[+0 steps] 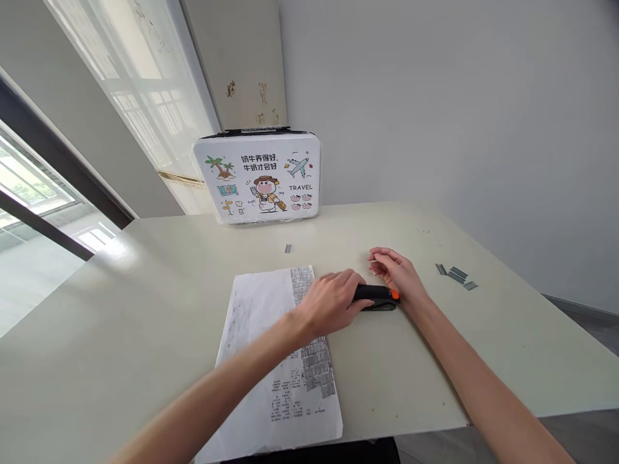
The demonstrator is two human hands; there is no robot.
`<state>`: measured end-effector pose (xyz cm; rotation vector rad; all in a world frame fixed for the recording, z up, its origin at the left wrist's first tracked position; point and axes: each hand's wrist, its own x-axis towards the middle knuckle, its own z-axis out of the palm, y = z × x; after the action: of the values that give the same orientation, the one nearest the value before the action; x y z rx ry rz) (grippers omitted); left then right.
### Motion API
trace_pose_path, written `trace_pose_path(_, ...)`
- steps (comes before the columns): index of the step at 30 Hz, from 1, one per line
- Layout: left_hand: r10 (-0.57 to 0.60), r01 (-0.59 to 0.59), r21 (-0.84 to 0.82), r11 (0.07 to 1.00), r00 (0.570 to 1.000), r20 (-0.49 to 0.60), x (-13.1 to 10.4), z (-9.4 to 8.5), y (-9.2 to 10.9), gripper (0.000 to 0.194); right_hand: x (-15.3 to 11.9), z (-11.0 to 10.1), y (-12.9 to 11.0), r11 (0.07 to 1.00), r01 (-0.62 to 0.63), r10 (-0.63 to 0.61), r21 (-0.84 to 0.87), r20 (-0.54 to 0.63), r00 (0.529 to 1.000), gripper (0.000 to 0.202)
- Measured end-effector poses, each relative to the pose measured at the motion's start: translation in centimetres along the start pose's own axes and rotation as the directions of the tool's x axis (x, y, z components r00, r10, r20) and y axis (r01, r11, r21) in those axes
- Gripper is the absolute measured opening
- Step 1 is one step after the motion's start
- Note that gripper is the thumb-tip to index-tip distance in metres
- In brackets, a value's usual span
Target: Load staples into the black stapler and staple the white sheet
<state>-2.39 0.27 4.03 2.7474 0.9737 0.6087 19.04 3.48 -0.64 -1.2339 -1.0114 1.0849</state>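
Note:
My left hand (334,299) is wrapped over a black stapler (374,294) with an orange end. The stapler lies on the table, just right of a paper stack (261,309), and my left wrist crosses over that stack. Dense rows of grey staples (316,364) run along the right side of the top sheet, which also carries printed text. Beside the orange end is my right hand (399,274), its fingers curled with the tips close together. Whatever is between those fingertips is too small to make out.
A white case (261,180) with cartoon prints stands upright at the back of the table (159,309). Several staple strips (457,275) lie to the right, and one short strip (288,248) lies in front of the case. A grey wall (435,116) rises behind.

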Motion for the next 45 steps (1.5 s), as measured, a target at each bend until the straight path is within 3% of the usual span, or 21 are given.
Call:
trace_pose_path(5, -0.022, 0.021, -0.041, 0.999, 0.999, -0.04, 0.6, 2.3, 0.1, 0.024, -0.3, -0.6, -0.6, 0.994, -0.008, 0.014, -0.106, 0.055, 0.998, 0.026)
trace_pose_path(12, -0.007, 0.005, -0.156, 0.988, 1.0, -0.012, -1.5, 1.1, -3.4, 0.051, -0.3, -0.9, 0.1, 0.96, 0.056, -0.039, -0.275, 0.066, 0.997, 0.024)
trace_pose_path(16, -0.039, 0.041, -0.19, 0.981, 0.999, 0.012, -2.8, 0.8, -4.7, 0.033, -0.3, -1.1, 0.0, 0.954, 0.061, -0.039, -0.292, 0.079, 0.996, 0.028)
trace_pose_path(22, -0.065, 0.058, -0.144, 0.988, 0.997, -0.046, -2.1, 1.8, -3.6, 0.02, -0.8, -1.1, -0.9, 0.99, 0.021, 0.006, -0.142, 0.183, 0.983, 0.041)
trace_pose_path(26, -0.047, 0.042, -0.124, 0.991, 0.998, -0.034, -3.1, 0.7, -3.8, 0.015, -1.0, -0.9, -1.1, 0.994, -0.033, 0.058, -0.099, 0.26, 0.964, 0.044)
trace_pose_path(29, -0.016, 0.019, -0.143, 0.99, 1.0, 0.02, -4.1, -1.1, -5.3, 0.022, -1.0, -0.8, -1.1, 0.993, -0.032, 0.058, -0.11, 0.25, 0.966, 0.045)
trace_pose_path(31, -0.079, 0.08, -0.145, 0.986, 0.997, 0.016, -4.1, -2.3, -7.1, 0.032, -0.9, -0.8, -1.2, 0.992, -0.029, 0.057, -0.121, 0.235, 0.97, 0.047)
trace_pose_path(33, -0.24, 0.233, -0.101, 0.967, 0.968, -0.074, -3.4, -3.0, -9.3, 0.033, -0.9, -0.8, -1.2, 0.991, -0.03, 0.059, -0.129, 0.224, 0.973, 0.048)
trace_pose_path(35, -0.419, 0.428, 0.01, 0.904, 0.889, -0.183, -2.2, -3.2, -11.7, 0.027, -1.0, -0.7, -1.2, 0.991, -0.03, 0.058, -0.13, 0.217, 0.975, 0.049)
trace_pose_path(37, -0.564, 0.591, 0.11, 0.799, 0.8, -0.204, -1.0, -3.1, -13.9, 0.03, -1.0, -0.7, -1.3, 0.992, -0.032, 0.058, -0.125, 0.217, 0.975, 0.049)
trace_pose_path(39, -0.627, 0.654, 0.14, 0.744, 0.754, -0.195, -0.1, -2.7, -15.5, 0.031, -1.0, -0.6, -1.3, 0.992, -0.035, 0.061, -0.123, 0.218, 0.974, 0.049)
trace_pose_path(41, -0.632, 0.655, 0.135, 0.743, 0.754, -0.181, 0.2, -2.4, -16.3, 0.022, -1.0, -0.6, -1.2, 0.992, -0.035, 0.061, -0.122, 0.222, 0.973, 0.048)
trace_pose_path(45, -0.561, 0.576, 0.102, 0.811, 0.815, -0.142, 0.0, -2.7, -15.4, 0.013, -0.9, -0.7, -1.2, 0.992, -0.028, 0.057, -0.123, 0.24, 0.969, 0.046)
